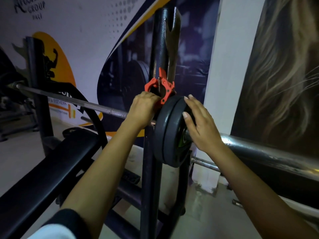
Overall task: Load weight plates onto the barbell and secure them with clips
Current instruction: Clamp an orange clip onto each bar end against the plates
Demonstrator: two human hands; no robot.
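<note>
Chrome steel comes nearest: the barbell sleeve (259,152) runs in from the right of the black rack upright (148,161) and carries 2 black weight plates (164,135), set face to face just right of that upright. The outer plate shows a green marking by its hub. The right hand (200,125) lies flat on the outer plate's face, fingers straight and spread wide, holding nothing. 1 thinner chrome bar (205,163) sticks out lower down, right of the upright and below the plates.

Left of the upright lies 1 black padded bench (60,161). The left hand (143,107) reaches to the upright just above the plates, its fingers curled round the lower part of an orange-red clip (160,87). The clip sits against the upright, just above the plates' top rim, with its lever standing up. Whether the orange plastic is 1 clip or 2 bunched together I cannot tell. The knurled barbell shaft (69,99) stretches away left of the upright to a 2nd black post (34,66). Behind the upright, 1 printed gym banner (103,31) covers the wall.
</note>
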